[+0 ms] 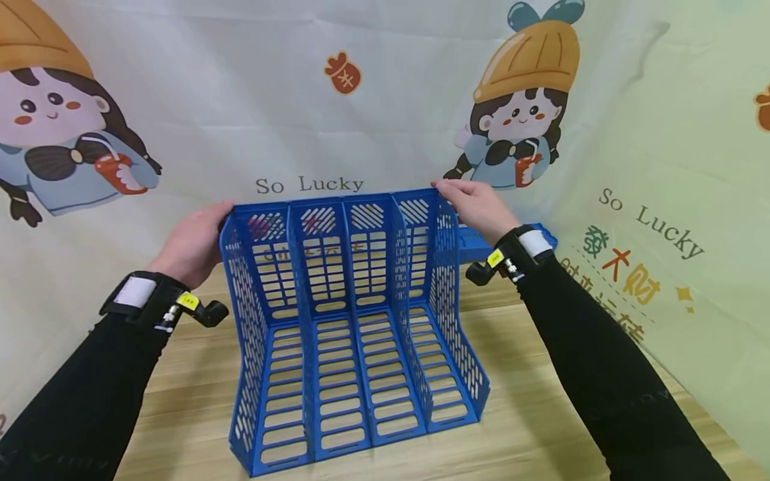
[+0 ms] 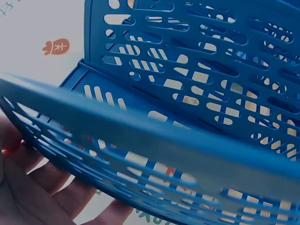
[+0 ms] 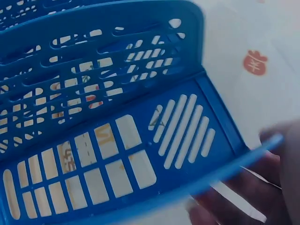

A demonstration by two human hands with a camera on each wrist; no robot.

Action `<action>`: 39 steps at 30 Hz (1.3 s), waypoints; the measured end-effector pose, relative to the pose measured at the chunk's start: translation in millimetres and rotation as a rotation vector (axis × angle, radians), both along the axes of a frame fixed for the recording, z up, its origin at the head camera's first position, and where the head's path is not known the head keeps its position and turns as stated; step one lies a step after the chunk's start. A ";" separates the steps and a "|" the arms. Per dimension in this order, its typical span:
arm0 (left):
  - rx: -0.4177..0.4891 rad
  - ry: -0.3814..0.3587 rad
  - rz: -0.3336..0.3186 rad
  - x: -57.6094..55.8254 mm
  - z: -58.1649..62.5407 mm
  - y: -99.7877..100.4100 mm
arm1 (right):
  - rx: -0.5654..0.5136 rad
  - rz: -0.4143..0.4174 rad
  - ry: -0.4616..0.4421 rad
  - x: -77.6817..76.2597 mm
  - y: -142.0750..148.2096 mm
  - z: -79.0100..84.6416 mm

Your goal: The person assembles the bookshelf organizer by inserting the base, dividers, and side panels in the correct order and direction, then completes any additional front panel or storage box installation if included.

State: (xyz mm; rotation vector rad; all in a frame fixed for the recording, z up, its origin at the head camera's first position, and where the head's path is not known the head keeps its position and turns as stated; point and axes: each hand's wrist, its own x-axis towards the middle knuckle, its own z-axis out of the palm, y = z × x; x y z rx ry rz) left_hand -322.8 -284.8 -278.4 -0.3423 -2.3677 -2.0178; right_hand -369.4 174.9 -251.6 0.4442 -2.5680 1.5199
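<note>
A blue plastic file rack (image 1: pixel 337 321) with several slotted compartments stands on the wooden table, its open front toward me. My left hand (image 1: pixel 194 242) grips the rack's upper left back corner. In the left wrist view, the fingers of that left hand (image 2: pixel 51 187) lie along the outside of the perforated side panel (image 2: pixel 140 126). At the upper right back corner, my right hand (image 1: pixel 478 206) pinches the top edge. The right wrist view shows the right hand (image 3: pixel 243 192) at the rim of the end panel, beside the slotted back panel (image 3: pixel 117 154); its fingertips are partly hidden.
Behind the rack on the right lies another blue plastic object (image 1: pixel 475 246), partly covered by the right hand and wrist. A printed cloth (image 1: pixel 397 120) hangs behind the wooden table (image 1: pixel 523 401) and along its right side.
</note>
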 end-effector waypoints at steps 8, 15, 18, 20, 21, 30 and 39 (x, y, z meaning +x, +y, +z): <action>0.065 -0.004 -0.034 -5.6 -1.2 0.7 | 0.044 -0.111 -0.017 -5.8 -2.8 1.8; 0.136 -0.061 -0.024 -7.4 -6.1 2.6 | 0.089 -0.134 -0.156 -6.1 -2.6 0.2; 0.146 -0.094 -0.041 -8.1 -8.1 1.4 | 0.104 -0.135 -0.176 -6.7 -3.2 -0.7; 0.140 -0.101 -0.060 -8.3 -9.0 0.1 | 0.118 -0.131 -0.177 -7.6 -3.9 -1.0; 0.132 -0.099 -0.071 -8.7 -9.2 -0.5 | 0.123 -0.128 -0.175 -7.9 -4.1 -1.0; -0.022 -0.074 0.000 -8.2 -3.6 0.8 | 0.148 -0.119 -0.143 -8.1 -1.2 1.6; -0.163 -0.051 0.066 -13.6 -1.0 8.7 | 0.101 -0.093 -0.221 -10.3 7.2 0.2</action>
